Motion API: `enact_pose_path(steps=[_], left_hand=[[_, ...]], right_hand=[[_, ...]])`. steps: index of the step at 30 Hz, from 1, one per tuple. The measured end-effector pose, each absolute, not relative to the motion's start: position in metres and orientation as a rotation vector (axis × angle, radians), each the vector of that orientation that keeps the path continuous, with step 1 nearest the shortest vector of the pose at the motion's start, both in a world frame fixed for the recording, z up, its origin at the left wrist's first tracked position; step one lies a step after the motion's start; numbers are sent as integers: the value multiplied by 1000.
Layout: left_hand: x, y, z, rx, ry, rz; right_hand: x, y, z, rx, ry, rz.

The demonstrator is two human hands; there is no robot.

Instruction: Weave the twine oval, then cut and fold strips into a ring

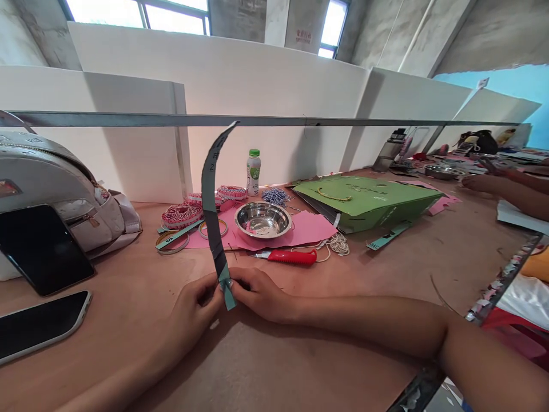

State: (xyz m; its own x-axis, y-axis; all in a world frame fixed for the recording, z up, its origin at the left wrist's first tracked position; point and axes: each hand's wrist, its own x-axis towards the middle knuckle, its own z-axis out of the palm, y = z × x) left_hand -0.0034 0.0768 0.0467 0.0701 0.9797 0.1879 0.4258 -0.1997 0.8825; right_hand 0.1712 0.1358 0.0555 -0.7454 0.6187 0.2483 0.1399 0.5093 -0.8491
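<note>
A long teal and dark paper strip (211,200) stands up from the table and curves to the right at its top. Both hands pinch its lower end near the table's front. My left hand (195,306) grips it from the left with thumb and fingers closed. My right hand (257,293) grips it from the right, fingers pressed on the strip's bottom. Behind the strip lie a steel bowl (263,220) on pink paper (309,229) and a red-handled utility knife (290,256).
Two phones (40,247) (38,323) and a white bag (64,183) sit at the left. Tape rolls (172,241), pink beaded pieces (182,214), a small bottle (253,171), a green paper bag (369,200) and coiled cord (338,244) lie behind. Another person's arm (506,189) rests at the far right.
</note>
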Motion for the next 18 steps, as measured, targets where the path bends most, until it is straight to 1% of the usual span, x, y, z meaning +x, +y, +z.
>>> enact_pose_path(steps=[3, 8, 12, 18], left_hand=[[-2, 76, 46, 1809, 1551, 1104], [-4, 81, 49, 1691, 1420, 1189], [-9, 84, 51, 1615, 1404, 1227], [-13, 88, 48, 1672, 1213, 1131]], right_hand=[[170, 135, 56, -669, -2237, 1135], [168, 140, 54, -584, -2237, 1103], [167, 144, 50, -505, -2264, 1081], [168, 142, 53, -468, -2192, 1243]])
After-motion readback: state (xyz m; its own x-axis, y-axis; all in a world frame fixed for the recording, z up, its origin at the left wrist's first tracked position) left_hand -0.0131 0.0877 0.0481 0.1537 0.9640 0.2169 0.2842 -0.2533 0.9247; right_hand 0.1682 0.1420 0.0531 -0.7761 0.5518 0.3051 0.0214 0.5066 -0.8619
